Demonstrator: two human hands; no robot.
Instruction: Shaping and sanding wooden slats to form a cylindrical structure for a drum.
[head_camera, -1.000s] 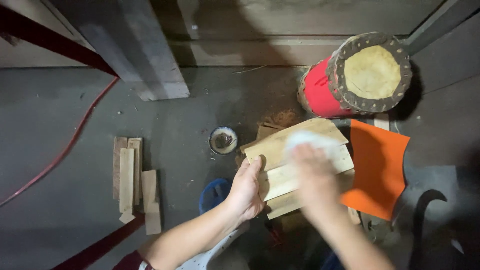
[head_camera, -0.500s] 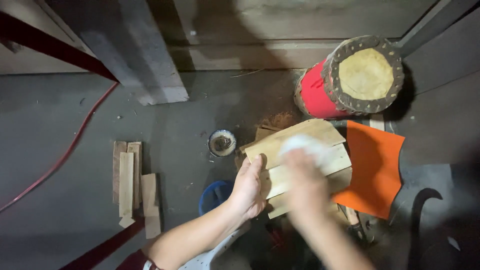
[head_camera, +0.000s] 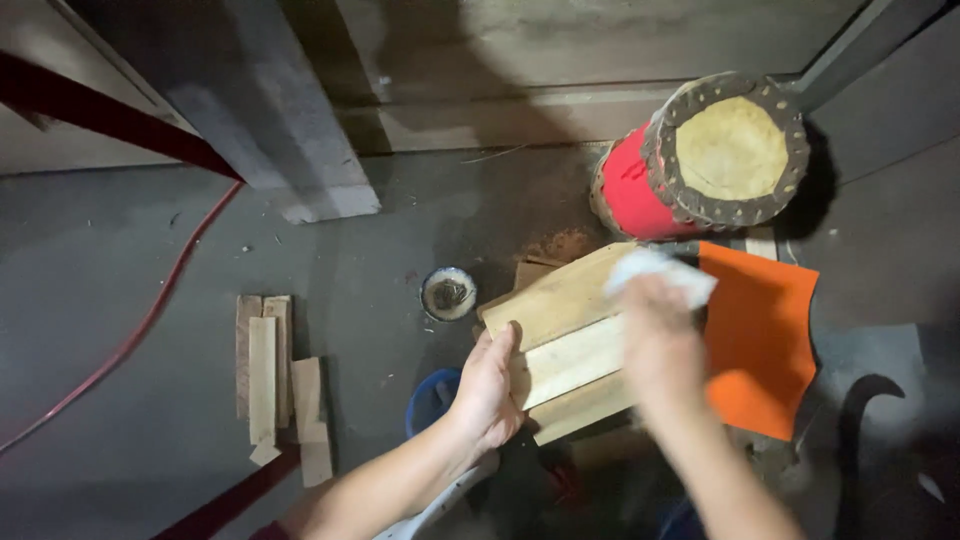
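A panel of pale wooden planks (head_camera: 560, 340) lies tilted over the floor at the centre. My left hand (head_camera: 490, 385) grips its left edge, fingers wrapped over the wood. My right hand (head_camera: 655, 340) is blurred with motion over the panel's right end and holds a white cloth or sheet (head_camera: 660, 272) pressed against the wood. An orange sheet (head_camera: 760, 335) lies just right of the panel.
A red drum with a hide top (head_camera: 705, 160) lies on its side behind the panel. A small round tin (head_camera: 448, 293) sits on the grey floor. Several short wood strips (head_camera: 275, 375) lie at the left. A red hose (head_camera: 130, 330) curves along the floor, and a blue bucket (head_camera: 432, 400) stands under my left arm.
My right hand has moved with the white cloth across the planks toward the upper right end. My left hand stays on the panel's left edge.
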